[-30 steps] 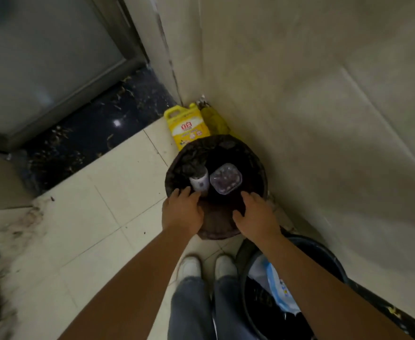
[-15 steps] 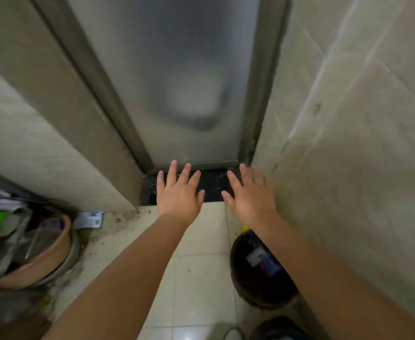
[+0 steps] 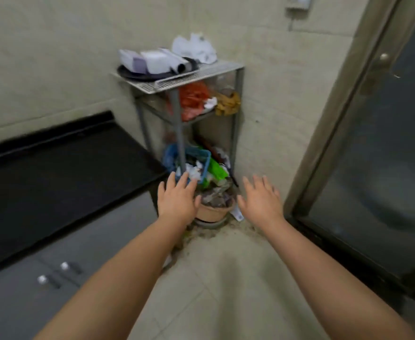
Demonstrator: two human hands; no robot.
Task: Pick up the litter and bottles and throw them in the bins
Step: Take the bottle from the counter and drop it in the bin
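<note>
Both my hands are stretched out in front of me, empty with fingers spread. My left hand (image 3: 177, 201) hovers in front of a blue basket (image 3: 198, 158) holding crumpled white paper. My right hand (image 3: 260, 201) is a little to the right, above the floor. Between them sits a tan clay pot (image 3: 213, 212) stuffed with wrappers and litter. A small white scrap (image 3: 238, 214) lies on the floor beside the pot. A metal corner rack (image 3: 177, 79) holds more litter: white packets on top, orange and yellow bags on the middle shelf. No bins are in view.
A black countertop (image 3: 54, 173) over grey cabinets (image 3: 54, 278) runs along the left. A frosted glass door (image 3: 385, 168) in a metal frame stands on the right. The tiled floor (image 3: 213, 278) near the pot is dirty. Tiled walls meet behind the rack.
My view has swung left from the bins, past the glass door, to the corner rack. Both hands left the bin rim and stay open and empty.
</note>
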